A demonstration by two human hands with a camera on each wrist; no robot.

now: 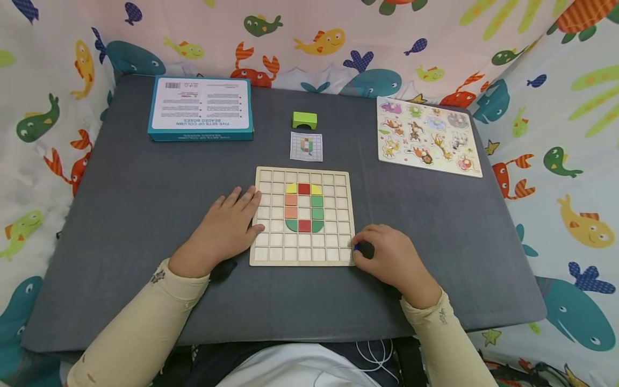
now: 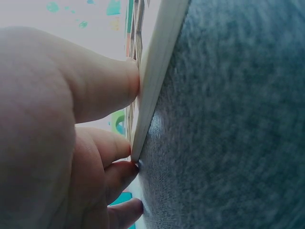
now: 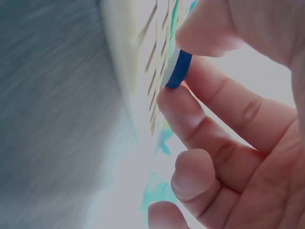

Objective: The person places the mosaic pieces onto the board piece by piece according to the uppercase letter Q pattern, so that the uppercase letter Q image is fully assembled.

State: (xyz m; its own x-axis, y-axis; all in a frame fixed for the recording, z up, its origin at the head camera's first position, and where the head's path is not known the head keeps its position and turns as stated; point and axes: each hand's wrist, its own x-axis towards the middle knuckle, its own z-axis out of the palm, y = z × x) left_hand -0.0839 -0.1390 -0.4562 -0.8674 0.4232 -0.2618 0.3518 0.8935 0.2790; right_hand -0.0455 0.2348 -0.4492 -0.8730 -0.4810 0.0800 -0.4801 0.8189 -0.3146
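A wooden grid board [image 1: 275, 253] lies on the grey table. On it, yellow, red, orange and green tiles [image 1: 317, 201] form a ring with bare squares inside. My left hand [image 1: 227, 231] rests along the board's left edge, fingers stretched out; in the left wrist view the thumb [image 2: 109, 88] touches the rim. At the lower right edge, my right hand [image 1: 389, 258] pinches a small blue tile [image 3: 180, 69] with a pale face between thumb and fingertips, close over the grid. Most of the tile is hidden in the head view.
Behind the board lies a pattern card [image 1: 306, 152] showing a similar coloured ring, with a green arch block [image 1: 304, 118] just beyond it. A blue-edged box [image 1: 200, 107] sits back left. At back right lies an animal picture board [image 1: 425, 134]. Patterned curtains surround the table.
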